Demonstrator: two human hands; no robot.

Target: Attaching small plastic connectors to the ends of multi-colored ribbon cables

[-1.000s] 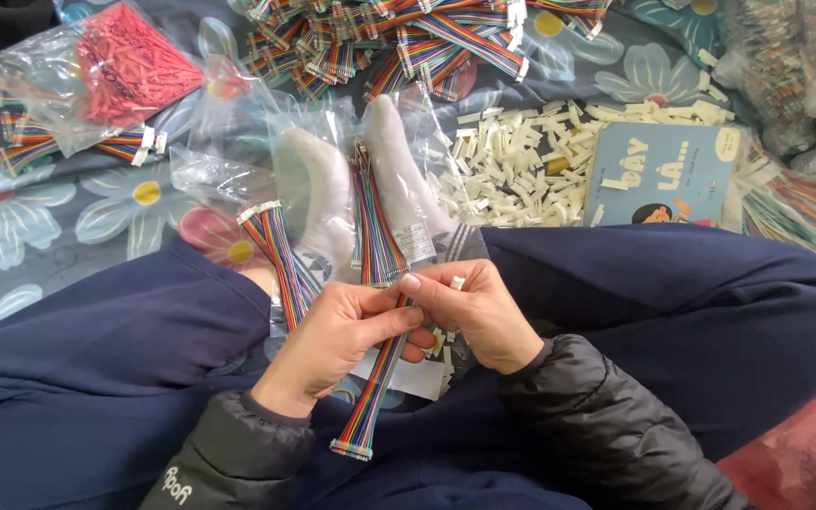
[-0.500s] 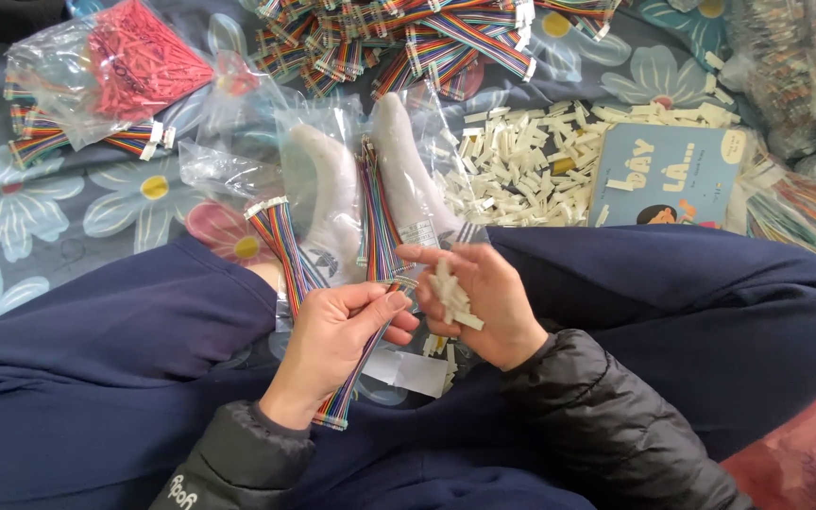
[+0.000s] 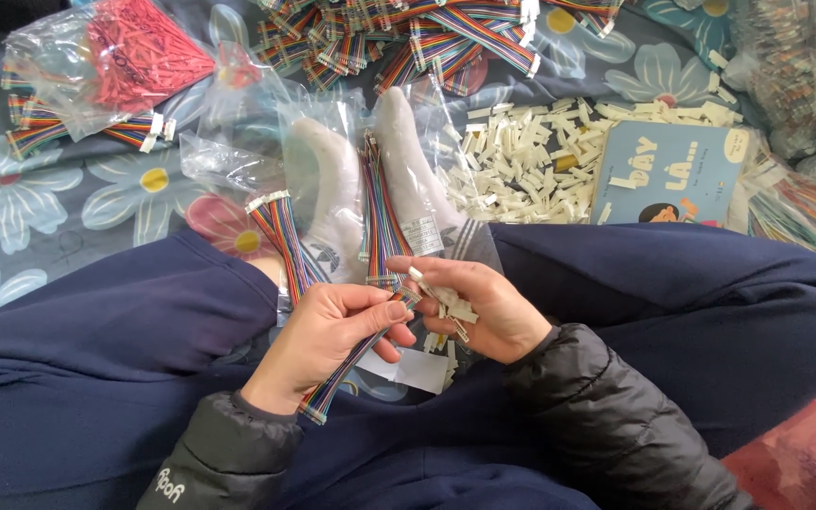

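Note:
I sit cross-legged in dark blue trousers with grey-socked feet ahead. My left hand pinches a rainbow ribbon cable that runs down across my palm toward my lap. Its upper end meets my right hand, which cups several small white plastic connectors and holds one at the fingertips against the cable end. More rainbow cables lie between my feet, and another rests beside my left foot.
A heap of white connectors lies right of my feet beside a blue booklet. Piled rainbow cables sit farther ahead. Clear bags with red pieces and cables lie at the left on a flowered cloth.
My hands dropped closer to my lap and drew together. The right hand turned palm up with the connectors; the cable end now touches a connector at its fingertips.

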